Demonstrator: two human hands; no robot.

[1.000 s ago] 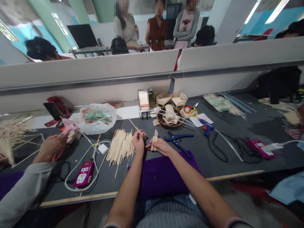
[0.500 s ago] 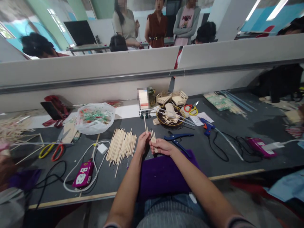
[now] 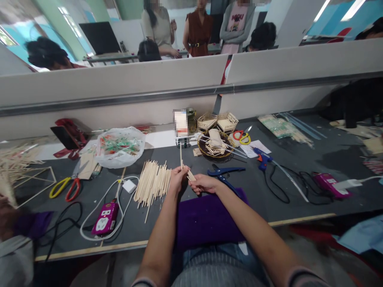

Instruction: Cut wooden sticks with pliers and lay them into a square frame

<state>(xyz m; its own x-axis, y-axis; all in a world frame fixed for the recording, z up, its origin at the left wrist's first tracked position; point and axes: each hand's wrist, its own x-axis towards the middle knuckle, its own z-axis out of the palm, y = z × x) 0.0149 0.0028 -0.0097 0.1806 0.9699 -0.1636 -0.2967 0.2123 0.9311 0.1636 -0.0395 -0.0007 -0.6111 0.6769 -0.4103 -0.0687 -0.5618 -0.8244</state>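
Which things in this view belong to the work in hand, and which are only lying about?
Seem to belong (held or nearby):
long wooden stick, in left hand
bunch of wooden sticks, in right hand
pile of wooden sticks

Seem only lying about:
blue glue gun
blue-handled tool
plastic bag
both pairs of scissors

The tabletop (image 3: pixel 278 212) is dark grey, with a pale wood-coloured strip (image 3: pixel 302 219) along its front edge. The held sticks (image 3: pixel 190 175) are cream, like the pile of sticks (image 3: pixel 151 181). By the front edge, the cloth (image 3: pixel 206 223) is plain purple and the power box (image 3: pixel 105 217) magenta with white markings. Toward the back edge, the scissors (image 3: pixel 244 134) have red and yellow handles. Near the right edge, the blurred fabric (image 3: pixel 374 165) looks red-and-white striped, though I can't be sure.
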